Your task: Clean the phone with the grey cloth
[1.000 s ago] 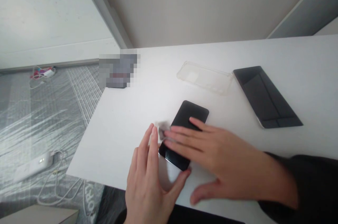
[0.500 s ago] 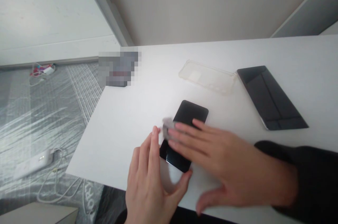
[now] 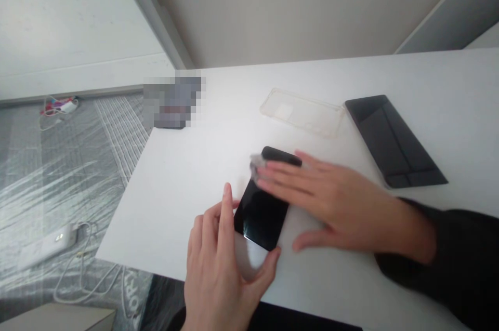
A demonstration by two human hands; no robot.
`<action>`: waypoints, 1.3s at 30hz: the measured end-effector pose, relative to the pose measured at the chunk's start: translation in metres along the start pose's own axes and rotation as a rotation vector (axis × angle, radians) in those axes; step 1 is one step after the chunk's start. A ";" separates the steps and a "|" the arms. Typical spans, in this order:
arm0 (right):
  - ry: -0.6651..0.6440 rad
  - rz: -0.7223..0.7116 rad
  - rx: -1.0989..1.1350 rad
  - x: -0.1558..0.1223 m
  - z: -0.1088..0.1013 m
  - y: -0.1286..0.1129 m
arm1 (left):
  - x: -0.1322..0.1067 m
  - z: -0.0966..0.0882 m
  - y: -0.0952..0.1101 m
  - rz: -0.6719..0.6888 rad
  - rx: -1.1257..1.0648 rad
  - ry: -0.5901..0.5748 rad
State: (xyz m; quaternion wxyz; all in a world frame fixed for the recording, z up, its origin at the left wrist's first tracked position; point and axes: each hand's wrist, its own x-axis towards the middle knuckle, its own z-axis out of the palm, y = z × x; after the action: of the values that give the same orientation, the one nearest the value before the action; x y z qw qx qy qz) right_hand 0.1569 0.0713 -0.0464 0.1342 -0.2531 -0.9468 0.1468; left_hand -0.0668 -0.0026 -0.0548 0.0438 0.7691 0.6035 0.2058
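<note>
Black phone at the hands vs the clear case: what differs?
The phone is black and glossy; the clear case is see-through. The left hand touches the phone's near end and the right hand covers part of it; neither touches the clear case. The phone points mostly away from the person; the clear case lies more crosswise. Both rest on the white table.

The left hand (image 3: 224, 258) holds a black phone (image 3: 262, 214). The right hand (image 3: 335, 203), fingers extended, presses a grey cloth (image 3: 255, 166) on it.

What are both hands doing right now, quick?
Left hand: holding the phone's near end, thumb and finger at its edges.
Right hand: open, flat over the phone, fingers on a grey cloth.
</note>
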 end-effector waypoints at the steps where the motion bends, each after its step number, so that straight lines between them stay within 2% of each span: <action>1: 0.024 0.031 -0.027 -0.001 0.000 0.002 | 0.000 0.000 0.000 -0.002 -0.002 0.000; 3: 0.027 0.026 -0.021 -0.003 0.000 0.000 | 0.000 0.000 0.000 -0.002 -0.005 -0.010; 7: -0.043 -0.102 0.072 -0.009 0.000 -0.007 | -0.001 -0.002 -0.002 -0.006 -0.002 -0.049; 12: 0.047 0.031 -0.034 -0.014 -0.003 0.001 | -0.001 -0.002 -0.002 -0.017 -0.014 -0.057; 16: -0.032 -0.097 0.095 -0.014 0.000 -0.008 | -0.001 -0.002 -0.002 -0.023 -0.014 -0.045; 21: 0.060 0.076 -0.015 -0.012 -0.002 -0.003 | -0.001 0.000 -0.002 -0.018 0.007 -0.054; 26: -0.040 -0.071 0.104 -0.011 -0.002 -0.009 | -0.002 0.003 0.000 -0.029 0.002 -0.019; 30: 0.057 0.093 -0.020 -0.008 -0.002 -0.005 | -0.002 0.003 0.000 -0.019 0.024 -0.014; 34: -0.069 -0.057 0.106 -0.006 0.001 -0.013 | -0.002 0.003 0.000 -0.030 0.006 -0.010; 35: -0.066 -0.071 0.115 -0.005 0.002 -0.012 | -0.002 0.003 0.000 -0.032 0.003 -0.012; 39: 0.051 0.115 -0.005 -0.002 0.000 -0.006 | -0.002 0.003 0.001 -0.034 0.001 -0.008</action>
State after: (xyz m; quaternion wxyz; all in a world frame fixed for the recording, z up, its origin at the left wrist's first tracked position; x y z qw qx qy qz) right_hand 0.1557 0.0654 -0.0445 0.1489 -0.3112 -0.9273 0.1454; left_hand -0.0655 -0.0040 -0.0576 0.0495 0.7596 0.6163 0.2018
